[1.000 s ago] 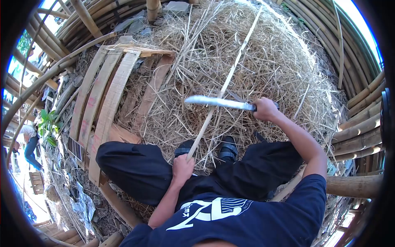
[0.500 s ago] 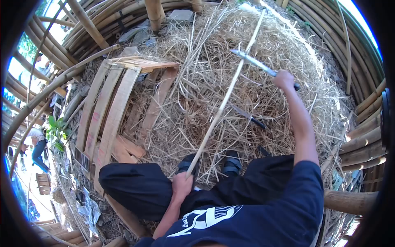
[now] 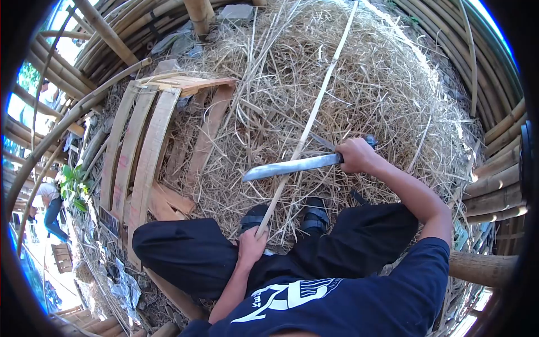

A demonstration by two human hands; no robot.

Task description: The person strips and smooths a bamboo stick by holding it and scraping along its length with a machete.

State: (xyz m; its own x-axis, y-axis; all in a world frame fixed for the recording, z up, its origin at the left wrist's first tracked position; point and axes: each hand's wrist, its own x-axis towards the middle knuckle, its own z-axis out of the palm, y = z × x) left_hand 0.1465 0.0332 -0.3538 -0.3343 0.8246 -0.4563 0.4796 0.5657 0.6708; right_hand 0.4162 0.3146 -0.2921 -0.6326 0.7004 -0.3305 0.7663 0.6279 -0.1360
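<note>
My left hand (image 3: 252,247) is closed round the near end of a long, thin bamboo strip (image 3: 318,104), just above my lap. The strip slants away from me over the heap of shavings. In my right hand (image 3: 356,155) is the dark handle of a machete (image 3: 292,167). Its broad blade points left and crosses the strip a short way beyond my left hand; whether it touches the strip I cannot tell. A second, smaller knife (image 3: 322,141) lies on the shavings, its handle hidden behind my right hand.
Pale bamboo shavings (image 3: 382,73) cover the ground before me. A slatted wooden crate (image 3: 150,143) lies at the left. Stacked bamboo poles (image 3: 449,50) border the right, and more poles (image 3: 118,33) stand at the back left. Another person (image 3: 51,210) is bent over at the far left.
My right hand has brought the machete towards me and to the left, from far along the strip to near my left hand. My left hand still holds the strip's end.
</note>
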